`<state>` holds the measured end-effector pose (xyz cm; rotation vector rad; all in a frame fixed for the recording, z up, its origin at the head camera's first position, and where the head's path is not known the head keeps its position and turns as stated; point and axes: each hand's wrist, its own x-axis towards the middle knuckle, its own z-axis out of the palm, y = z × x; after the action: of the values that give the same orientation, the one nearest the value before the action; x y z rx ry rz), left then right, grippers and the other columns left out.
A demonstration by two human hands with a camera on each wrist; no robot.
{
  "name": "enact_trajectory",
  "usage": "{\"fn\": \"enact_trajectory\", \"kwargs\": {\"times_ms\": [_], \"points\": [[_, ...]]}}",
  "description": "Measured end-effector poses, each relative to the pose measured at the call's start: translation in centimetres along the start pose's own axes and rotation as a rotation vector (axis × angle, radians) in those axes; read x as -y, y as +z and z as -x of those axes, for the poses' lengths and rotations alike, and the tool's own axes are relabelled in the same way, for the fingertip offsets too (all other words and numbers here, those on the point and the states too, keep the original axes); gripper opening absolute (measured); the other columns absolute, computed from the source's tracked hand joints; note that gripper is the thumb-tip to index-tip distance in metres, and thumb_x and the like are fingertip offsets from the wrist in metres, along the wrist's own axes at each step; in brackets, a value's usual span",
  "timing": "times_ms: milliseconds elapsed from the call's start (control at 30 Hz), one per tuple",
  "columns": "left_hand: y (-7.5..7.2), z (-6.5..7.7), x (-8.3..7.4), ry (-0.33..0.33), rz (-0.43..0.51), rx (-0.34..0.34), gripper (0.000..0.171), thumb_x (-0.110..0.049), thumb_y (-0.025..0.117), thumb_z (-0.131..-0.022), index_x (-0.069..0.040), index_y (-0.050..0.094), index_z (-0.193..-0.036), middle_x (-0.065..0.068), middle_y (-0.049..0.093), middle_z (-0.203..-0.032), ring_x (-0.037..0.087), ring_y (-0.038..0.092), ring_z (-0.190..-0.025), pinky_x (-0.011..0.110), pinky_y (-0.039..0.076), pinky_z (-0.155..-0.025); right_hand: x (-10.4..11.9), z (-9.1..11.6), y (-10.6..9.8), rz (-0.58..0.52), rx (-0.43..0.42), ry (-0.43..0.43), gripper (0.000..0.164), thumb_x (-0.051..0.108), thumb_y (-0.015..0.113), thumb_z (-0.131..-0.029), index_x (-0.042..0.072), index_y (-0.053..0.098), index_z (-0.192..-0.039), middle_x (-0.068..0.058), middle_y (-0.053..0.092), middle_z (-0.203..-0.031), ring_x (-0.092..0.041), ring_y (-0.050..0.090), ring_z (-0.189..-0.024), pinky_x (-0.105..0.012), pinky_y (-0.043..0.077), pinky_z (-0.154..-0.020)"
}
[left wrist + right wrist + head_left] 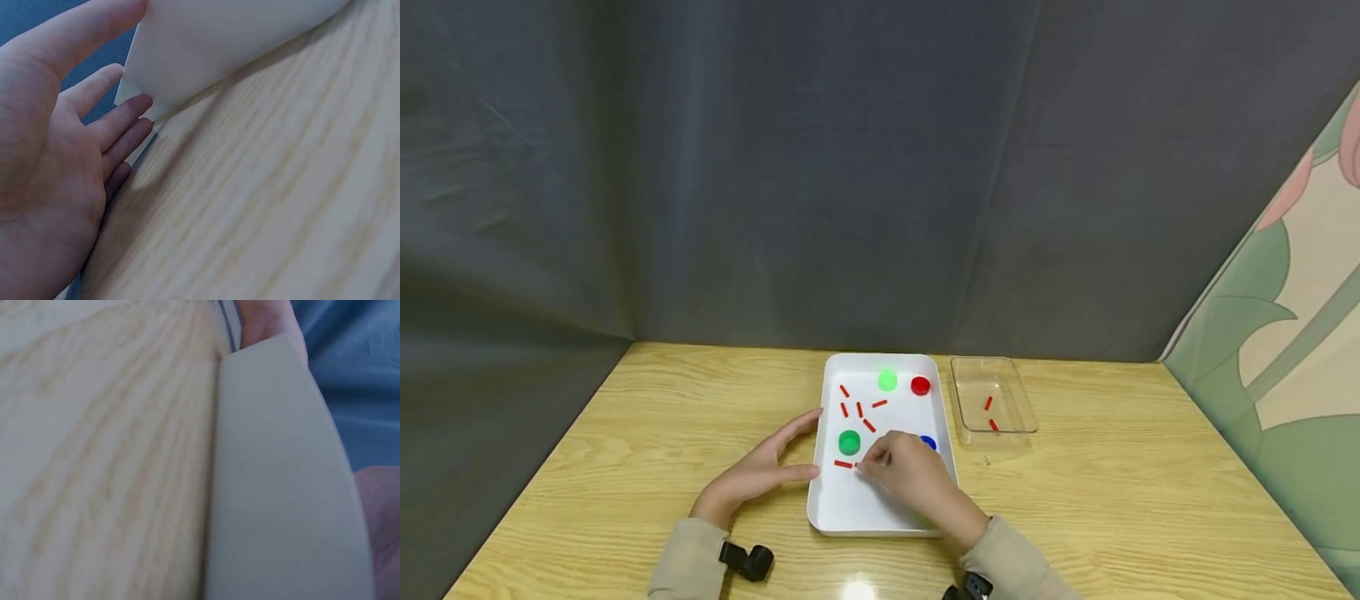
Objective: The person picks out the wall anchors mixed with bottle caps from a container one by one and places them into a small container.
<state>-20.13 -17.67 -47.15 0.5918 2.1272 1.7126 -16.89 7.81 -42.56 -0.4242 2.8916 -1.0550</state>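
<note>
Tray, white, shallow, upright on its base: white tray, set on a wood-grain table. Contents, legible in the head view alone: one light green cap and one red cap near the far edge; one dark green cap left of middle; one blue cap, partly covered by the right hand; five loose red sticks scattered in the far left part. Held item: one red stick, only a short end visible, pinched between the right hand's thumb and finger, which are together on it, low over the tray floor. Beside it, nearly end to end: another red stick, lying just nearer the person than the dark green cap. Left hand: fingers extended, thumb well apart from them, tips at the tray's left edge, nothing in the grasp. The left wrist view adds its palm and remaining fingers alongside the tray's outer wall. The right wrist view supplies the tray's smooth outer side and patches of skin at the top and right edge; the pinch cannot be judged there. Clear container, right of the tray, just apart: two red sticks inside. Backdrop: dark curtain.
</note>
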Motion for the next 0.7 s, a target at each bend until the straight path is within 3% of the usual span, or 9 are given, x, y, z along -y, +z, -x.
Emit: {"fn": "enact_trajectory", "kwargs": {"times_ms": [233, 433, 700], "points": [[-0.5, 0.2, 0.4, -0.026, -0.017, -0.011, 0.082, -0.017, 0.076, -0.089, -0.02, 0.031, -0.156, 0.008, 0.027, -0.16, 0.03, 0.017, -0.148, 0.058, 0.009, -0.117, 0.0, 0.4, -1.5, -0.026, -0.066, -0.045, 0.01, 0.021, 0.081, -0.084, 0.017, 0.075, -0.077, 0.011, 0.062, -0.075, -0.006, 0.05, -0.064, -0.023, 0.042, -0.055], [-0.2, 0.6, 0.5, -0.032, 0.003, -0.025, 0.081, -0.017, 0.076, -0.089, -0.021, 0.031, -0.156, 0.009, 0.029, -0.159, 0.03, 0.016, -0.148, 0.06, 0.006, -0.116, -0.7, 0.2, -3.3, -0.043, -0.153, -0.08, 0.009, 0.017, 0.077, -0.087, 0.016, 0.075, -0.079, 0.01, 0.066, -0.079, -0.007, 0.056, -0.068, -0.023, 0.045, -0.058], [0.3, 0.6, 0.3, 0.007, 0.019, -0.003, 0.08, -0.013, 0.075, -0.09, -0.017, 0.03, -0.157, 0.01, 0.031, -0.158, 0.031, 0.018, -0.147, 0.059, 0.008, -0.117, -2.1, -0.1, -6.3, -0.04, -0.255, 0.01, 0.006, 0.02, 0.076, -0.089, 0.014, 0.077, -0.085, 0.007, 0.069, -0.085, -0.011, 0.058, -0.075, -0.027, 0.046, -0.059]]}}
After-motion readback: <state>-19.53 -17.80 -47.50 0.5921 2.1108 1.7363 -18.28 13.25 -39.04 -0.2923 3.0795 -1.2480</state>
